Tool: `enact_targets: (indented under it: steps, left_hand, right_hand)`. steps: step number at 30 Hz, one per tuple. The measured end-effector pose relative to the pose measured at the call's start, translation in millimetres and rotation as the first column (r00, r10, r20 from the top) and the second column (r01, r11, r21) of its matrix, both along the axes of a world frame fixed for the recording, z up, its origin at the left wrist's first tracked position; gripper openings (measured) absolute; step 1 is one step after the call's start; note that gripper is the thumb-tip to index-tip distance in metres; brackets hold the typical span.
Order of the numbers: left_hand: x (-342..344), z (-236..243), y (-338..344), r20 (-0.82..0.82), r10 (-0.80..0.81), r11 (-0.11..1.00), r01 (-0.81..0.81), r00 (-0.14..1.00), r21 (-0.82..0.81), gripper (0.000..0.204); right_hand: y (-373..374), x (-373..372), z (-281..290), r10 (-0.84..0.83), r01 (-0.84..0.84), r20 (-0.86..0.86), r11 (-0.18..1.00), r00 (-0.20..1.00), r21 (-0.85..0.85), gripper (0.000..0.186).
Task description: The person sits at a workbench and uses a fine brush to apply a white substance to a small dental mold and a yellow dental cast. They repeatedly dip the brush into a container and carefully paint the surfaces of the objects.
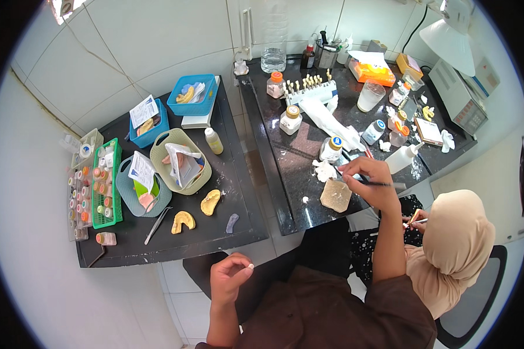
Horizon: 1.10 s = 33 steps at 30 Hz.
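My left hand (232, 279), low and in front of my lap, pinches a small white tooth-like piece (251, 266) between thumb and fingertips. Above the right table my right hand (368, 179) is closed on a thin dark-handled brush (382, 184), its handle jutting out to the right. The brush's tip is too small to make out clearly. Just below that hand lies a tan honeycomb-patterned block (335, 196). Crumpled white tissue (324, 170) rests left of the fingers, with a blue-lidded white jar (331, 149) behind it.
On the left table are baskets (188, 185), yellow dental casts (183, 222), tweezers (157, 225) and a green crate (107, 218) of small jars. A tooth shade guide (310, 93), a plastic cup (371, 95) and a white bottle (402, 159) stand on the right table. A co-worker (457, 244) sits close at right.
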<state>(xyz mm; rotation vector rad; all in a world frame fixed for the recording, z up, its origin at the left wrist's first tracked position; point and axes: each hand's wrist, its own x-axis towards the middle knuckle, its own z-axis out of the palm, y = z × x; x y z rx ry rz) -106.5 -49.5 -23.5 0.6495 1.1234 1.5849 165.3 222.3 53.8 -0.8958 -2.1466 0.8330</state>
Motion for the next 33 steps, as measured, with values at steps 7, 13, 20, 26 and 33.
enact_targets:
  steps: [7,13,20,26,33]
  left_hand:
    - [12,-6,-3,0.032,0.024,0.999,-0.025,0.999,0.031,0.010]
    - [20,1,0,0.041,-0.009,0.999,0.008,0.999,0.031,0.010]
    - [22,9,13,0.034,-0.059,0.987,0.053,0.998,0.154,0.013]
    - [28,26,25,-0.056,-0.049,0.965,0.062,0.997,0.254,0.014]
    - [25,64,36,-0.383,0.069,0.949,0.058,0.921,0.311,0.015]
  right_hand:
    - [4,-7,4,-0.011,-0.018,-0.235,0.992,0.972,-0.122,0.050]
    - [13,10,-7,0.047,-0.047,-0.177,0.999,0.983,0.003,0.060]
    - [15,3,-7,0.024,-0.024,-0.006,0.999,1.000,0.041,0.016]
    - [18,-5,-17,0.016,-0.006,0.061,0.987,0.998,-0.163,0.019]
    - [24,-6,-12,0.101,-0.086,0.139,0.990,0.985,-0.111,0.016]
